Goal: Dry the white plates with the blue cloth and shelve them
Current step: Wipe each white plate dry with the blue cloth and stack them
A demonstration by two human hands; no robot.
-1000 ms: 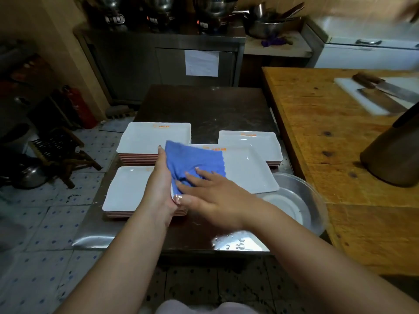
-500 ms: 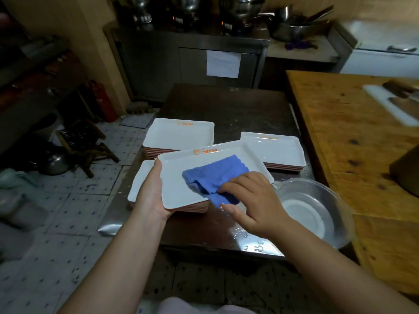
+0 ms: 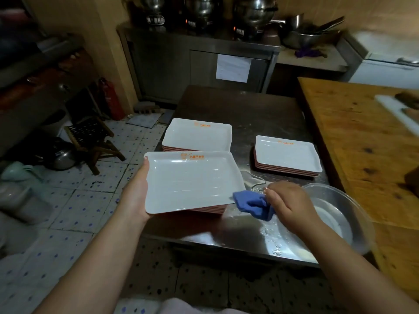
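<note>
My left hand (image 3: 136, 196) grips the left edge of a white rectangular plate (image 3: 192, 180) with an orange logo, holding it flat above a near-left stack whose red rims (image 3: 210, 209) show under it. My right hand (image 3: 288, 205) holds the crumpled blue cloth (image 3: 251, 203) just off the plate's right front corner, over the wet steel table (image 3: 249, 114). Two more stacks of white plates stand on the table: one at the back left (image 3: 197, 134), one at the right (image 3: 288, 155).
A steel basin (image 3: 340, 218) sits at the table's near right corner, against the wooden counter (image 3: 362, 141) with a white cutting board (image 3: 399, 109). Water drops lie along the table's front edge. A low stool (image 3: 93, 137) and a metal pot (image 3: 61, 155) stand on the tiled floor at left.
The cloth has slid with my right hand off the plate's face to its right front corner. My left hand has moved the plate leftward, over the near-left stack.
</note>
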